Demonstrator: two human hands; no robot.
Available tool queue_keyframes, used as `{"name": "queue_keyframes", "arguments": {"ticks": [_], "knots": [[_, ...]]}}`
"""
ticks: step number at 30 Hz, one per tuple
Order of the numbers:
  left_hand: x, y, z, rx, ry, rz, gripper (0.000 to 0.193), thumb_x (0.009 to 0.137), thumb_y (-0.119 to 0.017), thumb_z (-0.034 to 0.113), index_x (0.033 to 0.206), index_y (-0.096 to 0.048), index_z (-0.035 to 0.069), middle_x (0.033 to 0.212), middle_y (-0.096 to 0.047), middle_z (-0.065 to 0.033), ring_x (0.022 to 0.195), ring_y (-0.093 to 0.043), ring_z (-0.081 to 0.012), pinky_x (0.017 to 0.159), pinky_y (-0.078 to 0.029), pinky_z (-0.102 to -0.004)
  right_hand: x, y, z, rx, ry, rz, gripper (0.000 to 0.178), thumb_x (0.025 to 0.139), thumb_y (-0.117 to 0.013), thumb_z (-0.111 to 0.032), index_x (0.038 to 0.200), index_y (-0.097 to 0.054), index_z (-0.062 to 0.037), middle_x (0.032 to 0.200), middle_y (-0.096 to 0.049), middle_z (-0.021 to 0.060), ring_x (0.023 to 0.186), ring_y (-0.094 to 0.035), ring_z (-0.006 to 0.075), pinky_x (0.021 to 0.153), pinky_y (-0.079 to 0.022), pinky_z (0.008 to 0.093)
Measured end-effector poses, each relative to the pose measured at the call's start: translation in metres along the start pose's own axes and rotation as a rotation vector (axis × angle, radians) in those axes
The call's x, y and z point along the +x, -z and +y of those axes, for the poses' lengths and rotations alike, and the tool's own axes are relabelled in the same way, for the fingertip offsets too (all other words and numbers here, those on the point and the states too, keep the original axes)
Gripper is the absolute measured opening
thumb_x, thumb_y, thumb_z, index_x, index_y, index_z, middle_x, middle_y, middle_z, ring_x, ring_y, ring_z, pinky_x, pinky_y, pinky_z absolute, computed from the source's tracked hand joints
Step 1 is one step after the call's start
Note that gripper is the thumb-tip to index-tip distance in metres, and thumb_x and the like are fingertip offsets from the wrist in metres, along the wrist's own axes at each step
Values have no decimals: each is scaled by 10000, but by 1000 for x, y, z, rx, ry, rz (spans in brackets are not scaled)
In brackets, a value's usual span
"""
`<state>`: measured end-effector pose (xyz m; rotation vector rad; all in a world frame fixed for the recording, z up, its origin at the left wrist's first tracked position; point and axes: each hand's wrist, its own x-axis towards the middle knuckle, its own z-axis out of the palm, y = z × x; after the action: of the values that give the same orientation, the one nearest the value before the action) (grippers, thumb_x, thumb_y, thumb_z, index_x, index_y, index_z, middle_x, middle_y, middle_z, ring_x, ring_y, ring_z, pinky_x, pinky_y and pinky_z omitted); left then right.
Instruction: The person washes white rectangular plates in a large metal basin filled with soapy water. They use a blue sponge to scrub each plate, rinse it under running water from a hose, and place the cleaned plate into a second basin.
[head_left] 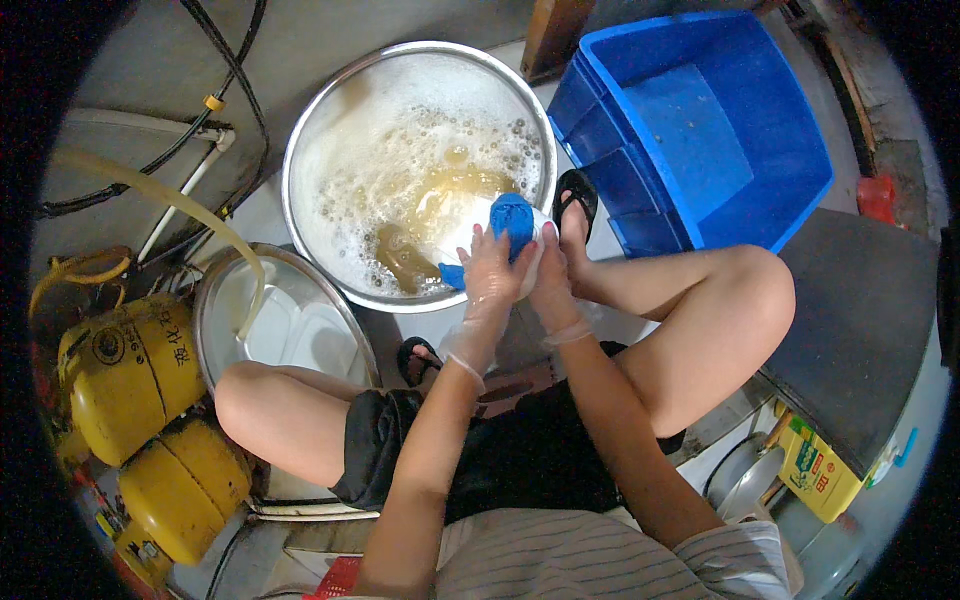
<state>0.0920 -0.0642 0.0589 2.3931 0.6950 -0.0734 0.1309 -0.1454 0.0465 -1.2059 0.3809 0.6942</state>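
Note:
Both of my hands wear loose clear plastic gloves and meet over the near right rim of a wide metal basin (291,190) of cloudy, sudsy water. My left hand (490,272) presses a blue cloth (513,216) against a white dish (468,222); part of the cloth pokes out below the fingers. My right hand (550,268) grips the dish at its right edge. The dish is tilted, and the hands and cloth hide much of it, so I cannot tell whether it is a plate or a bowl.
A second metal basin (205,330) at left holds white dishes (325,335), with a yellowish hose (215,222) running into it. A blue plastic bin (640,170) stands at far right. Yellow containers (130,375) line the left; a dark tabletop (860,320) is at right.

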Motion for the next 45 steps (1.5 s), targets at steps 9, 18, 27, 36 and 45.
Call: {"name": "queue_keyframes", "arguments": {"ticks": [9,18,27,36,45], "knots": [[39,6,-46,30,154,-29,582,790,-468,497,1077,-519,-7,1113,-469,-249,997,-468,-394,860,-376,-429,5,7,17,-224,5,55,593,866,-329,-510,1119,-488,2,1025,-545,114,919,-511,175,833,-392,283],[65,1,-75,39,332,-46,629,817,-363,540,1175,-451,30,1023,-526,-259,936,-519,-381,791,-419,-443,9,-8,-2,176,-58,10,536,861,-387,-485,1076,-511,-10,994,-528,50,882,-488,152,792,-384,263],[67,4,-112,-69,517,100,471,760,-528,452,938,-570,18,893,-584,-208,861,-554,-366,760,-425,-441,-13,-28,-37,-122,-65,157,550,856,-378,-510,981,-549,-3,908,-535,35,830,-470,135,748,-383,260],[50,4,-116,53,446,198,427,771,-547,389,919,-574,-10,844,-575,-248,814,-553,-385,735,-429,-457,7,6,6,-573,427,85,524,859,-390,-466,955,-555,23,839,-573,163,767,-529,214,708,-418,342],[14,17,-110,-213,437,331,395,821,-509,278,1071,-514,-28,928,-567,-227,850,-553,-355,764,-423,-421,-4,-3,-1,-506,180,81,522,853,-411,-455,850,-592,34,704,-589,134,675,-544,224,690,-428,343]]}}
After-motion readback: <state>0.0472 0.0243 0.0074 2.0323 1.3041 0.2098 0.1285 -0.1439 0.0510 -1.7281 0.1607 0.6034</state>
